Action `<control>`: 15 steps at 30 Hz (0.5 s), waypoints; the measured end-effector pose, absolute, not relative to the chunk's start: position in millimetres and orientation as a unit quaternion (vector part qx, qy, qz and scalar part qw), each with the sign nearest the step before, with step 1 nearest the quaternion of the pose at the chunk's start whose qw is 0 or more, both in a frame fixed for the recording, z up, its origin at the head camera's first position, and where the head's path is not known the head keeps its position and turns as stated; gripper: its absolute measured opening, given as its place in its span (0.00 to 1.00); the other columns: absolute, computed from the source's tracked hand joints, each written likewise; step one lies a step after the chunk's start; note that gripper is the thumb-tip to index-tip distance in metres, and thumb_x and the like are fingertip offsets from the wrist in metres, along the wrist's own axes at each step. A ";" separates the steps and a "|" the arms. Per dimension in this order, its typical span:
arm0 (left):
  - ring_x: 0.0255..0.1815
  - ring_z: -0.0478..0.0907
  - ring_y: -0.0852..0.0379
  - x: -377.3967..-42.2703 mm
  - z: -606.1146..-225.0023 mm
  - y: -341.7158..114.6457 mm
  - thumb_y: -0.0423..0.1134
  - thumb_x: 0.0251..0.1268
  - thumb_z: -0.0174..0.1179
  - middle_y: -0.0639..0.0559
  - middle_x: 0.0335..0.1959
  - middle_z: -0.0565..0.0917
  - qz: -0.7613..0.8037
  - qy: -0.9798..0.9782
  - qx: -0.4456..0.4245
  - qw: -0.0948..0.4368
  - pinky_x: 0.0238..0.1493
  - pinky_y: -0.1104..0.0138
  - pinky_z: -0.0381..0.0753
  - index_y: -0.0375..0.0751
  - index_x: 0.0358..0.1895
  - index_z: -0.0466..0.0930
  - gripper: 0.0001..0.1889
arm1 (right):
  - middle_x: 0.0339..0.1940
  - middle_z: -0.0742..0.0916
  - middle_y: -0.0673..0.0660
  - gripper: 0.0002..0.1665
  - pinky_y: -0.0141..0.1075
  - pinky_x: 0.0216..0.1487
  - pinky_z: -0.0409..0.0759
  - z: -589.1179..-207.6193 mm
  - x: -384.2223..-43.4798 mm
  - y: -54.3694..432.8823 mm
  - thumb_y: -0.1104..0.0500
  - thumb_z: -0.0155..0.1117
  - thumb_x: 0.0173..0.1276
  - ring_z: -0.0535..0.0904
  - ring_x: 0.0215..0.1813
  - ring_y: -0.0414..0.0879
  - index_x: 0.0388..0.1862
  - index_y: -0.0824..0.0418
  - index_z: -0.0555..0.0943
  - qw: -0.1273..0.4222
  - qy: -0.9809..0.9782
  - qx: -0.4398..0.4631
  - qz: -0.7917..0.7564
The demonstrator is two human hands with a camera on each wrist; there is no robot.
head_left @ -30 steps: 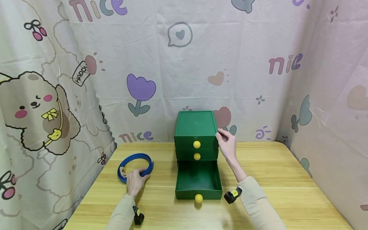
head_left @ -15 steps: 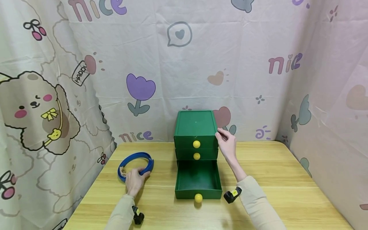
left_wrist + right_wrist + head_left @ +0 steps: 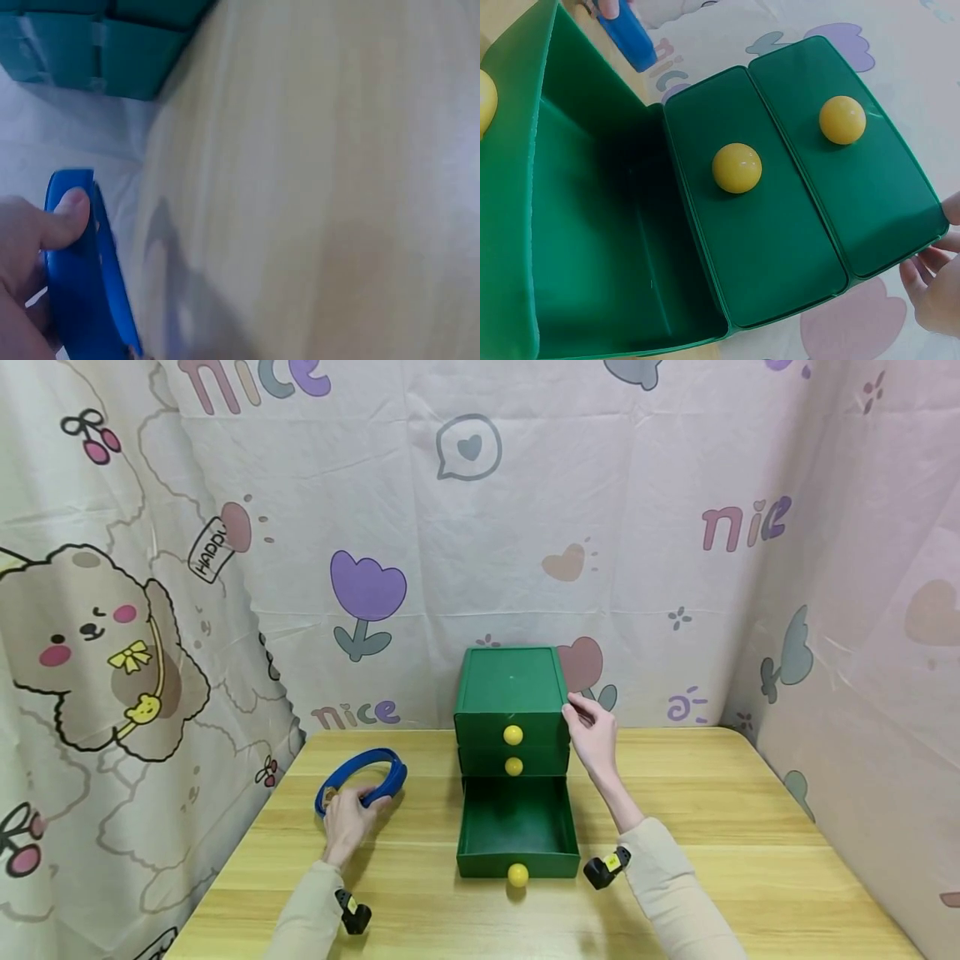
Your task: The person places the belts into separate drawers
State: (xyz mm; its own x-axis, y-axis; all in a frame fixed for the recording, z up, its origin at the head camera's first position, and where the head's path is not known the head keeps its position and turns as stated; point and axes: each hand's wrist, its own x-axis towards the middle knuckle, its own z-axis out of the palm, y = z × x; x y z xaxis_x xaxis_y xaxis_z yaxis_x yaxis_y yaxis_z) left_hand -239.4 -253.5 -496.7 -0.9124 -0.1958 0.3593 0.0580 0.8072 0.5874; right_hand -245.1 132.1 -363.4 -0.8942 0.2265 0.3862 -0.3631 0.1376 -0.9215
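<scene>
A coiled blue belt [image 3: 386, 783] with a gold-coloured buckle tilts up off the left of the table. My left hand [image 3: 348, 822] grips its near side, the thumb [image 3: 73, 214] lying over the band in the left wrist view. A green drawer cabinet [image 3: 513, 681] with yellow round knobs stands in the middle. Its bottom drawer [image 3: 517, 866] is pulled out and has nothing inside; the two upper drawers are closed. My right hand [image 3: 595, 742] holds the cabinet's upper right front corner between thumb and fingers, as the right wrist view [image 3: 936, 289] also shows.
The wooden table [image 3: 720, 843] spreads around the cabinet. A printed cloth [image 3: 480, 527] hangs behind the table and along both sides. The pulled-out drawer juts toward the front between my two arms.
My left hand has raised the belt slightly and carried it a little away from me and to the right, tilting it. The right hand and the cabinet stay where they were.
</scene>
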 end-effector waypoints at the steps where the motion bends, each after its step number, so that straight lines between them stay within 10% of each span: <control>1: 0.41 0.87 0.39 -239.6 -494.3 -254.5 0.46 0.58 0.73 0.42 0.44 0.91 -0.310 -0.928 0.031 0.203 0.37 0.55 0.79 0.44 0.47 0.90 0.15 | 0.62 0.81 0.76 0.21 0.13 0.50 0.75 -363.3 -245.1 132.0 0.69 0.58 0.73 0.80 0.63 0.67 0.61 0.78 0.77 0.225 -0.719 0.047 0.655; 15: 0.34 0.79 0.59 -239.8 -470.2 -248.4 0.44 0.58 0.74 0.46 0.37 0.91 -0.393 -0.900 -0.040 0.184 0.39 0.70 0.75 0.42 0.44 0.91 0.14 | 0.63 0.81 0.75 0.21 0.13 0.51 0.75 -364.5 -247.6 132.8 0.68 0.58 0.74 0.79 0.64 0.65 0.62 0.77 0.77 0.219 -0.722 0.043 0.655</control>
State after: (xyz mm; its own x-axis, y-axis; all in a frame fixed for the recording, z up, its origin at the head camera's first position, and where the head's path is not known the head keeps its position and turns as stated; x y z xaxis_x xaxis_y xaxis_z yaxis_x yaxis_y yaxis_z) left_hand -239.8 -248.4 -470.2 -0.9288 -0.0731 0.3632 0.2167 0.6880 0.6926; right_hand -247.6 132.8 -364.5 -0.9000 0.2250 0.3734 -0.3496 0.1392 -0.9265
